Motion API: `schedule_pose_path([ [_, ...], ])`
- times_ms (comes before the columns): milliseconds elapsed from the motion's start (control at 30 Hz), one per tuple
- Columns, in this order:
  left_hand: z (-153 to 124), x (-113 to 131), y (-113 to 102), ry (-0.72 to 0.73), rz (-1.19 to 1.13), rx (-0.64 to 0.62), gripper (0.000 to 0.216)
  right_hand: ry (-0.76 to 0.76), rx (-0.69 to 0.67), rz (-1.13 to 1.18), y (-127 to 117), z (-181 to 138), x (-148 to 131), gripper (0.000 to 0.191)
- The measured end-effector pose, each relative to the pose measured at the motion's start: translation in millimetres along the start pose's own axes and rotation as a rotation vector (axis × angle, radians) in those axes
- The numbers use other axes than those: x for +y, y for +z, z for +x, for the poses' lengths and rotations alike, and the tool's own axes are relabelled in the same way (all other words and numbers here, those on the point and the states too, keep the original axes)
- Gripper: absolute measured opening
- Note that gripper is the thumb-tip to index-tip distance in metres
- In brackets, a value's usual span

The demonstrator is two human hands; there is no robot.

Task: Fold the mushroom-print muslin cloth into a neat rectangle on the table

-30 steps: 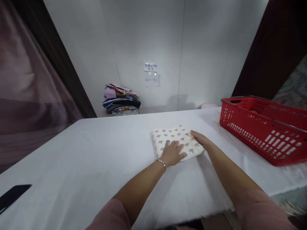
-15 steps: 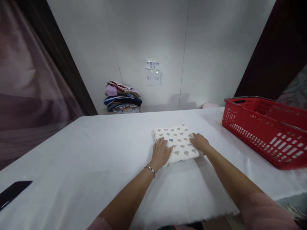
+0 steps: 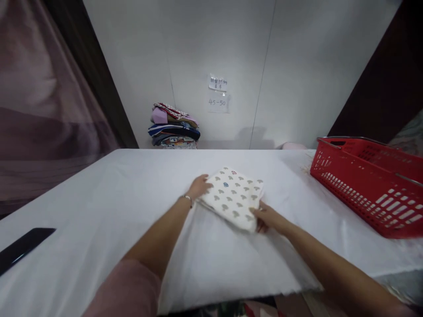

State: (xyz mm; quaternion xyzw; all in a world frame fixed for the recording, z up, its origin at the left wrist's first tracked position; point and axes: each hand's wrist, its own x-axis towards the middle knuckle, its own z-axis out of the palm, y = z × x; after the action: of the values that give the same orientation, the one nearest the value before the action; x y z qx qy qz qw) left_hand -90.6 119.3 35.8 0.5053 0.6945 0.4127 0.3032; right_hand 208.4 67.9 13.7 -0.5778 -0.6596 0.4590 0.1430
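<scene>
A folded white cloth [image 3: 234, 196] printed with small grey mushrooms lies in the middle of the white table [image 3: 99, 207], turned at an angle. My left hand [image 3: 199, 187] grips its left edge, fingers curled round it. My right hand [image 3: 266, 217] pinches the near right corner, thumb on top. The cloth's near edge looks slightly lifted off the table.
A red plastic basket [image 3: 366, 182] stands at the table's right. A stack of folded clothes [image 3: 173, 127] sits at the back against the white wall, below paper labels [image 3: 217, 94]. A dark flat object [image 3: 23, 246] lies at the left edge.
Both hands went from lying flat on the cloth to gripping its edges. The cloth has turned and shifted left and slightly away from the basket.
</scene>
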Motion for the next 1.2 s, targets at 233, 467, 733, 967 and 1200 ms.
schedule_pose_path([
  [233,-5.3,-7.2,-48.6,0.101,0.138,0.105,0.031,-0.115,0.132,0.4,30.3,-13.4,20.6,0.047],
  [467,-101.2,-31.0,-7.1,0.389,0.39,0.173,0.039,-0.14,0.514,0.308,-26.1,41.4,20.4,0.049],
  [733,-75.7,-44.5,-7.6,0.052,0.132,0.148,0.069,-0.108,0.267,0.242,-15.3,61.1,-9.6,0.045],
  [967,-13.4,-34.3,-34.1,-0.057,0.133,0.054,0.059,-0.167,0.197,0.306,23.8,11.0,2.5,0.044],
  [1200,-86.7,-28.2,-54.0,0.425,0.275,-0.021,0.03,-0.514,0.577,0.152,30.4,-15.8,11.1,0.031],
])
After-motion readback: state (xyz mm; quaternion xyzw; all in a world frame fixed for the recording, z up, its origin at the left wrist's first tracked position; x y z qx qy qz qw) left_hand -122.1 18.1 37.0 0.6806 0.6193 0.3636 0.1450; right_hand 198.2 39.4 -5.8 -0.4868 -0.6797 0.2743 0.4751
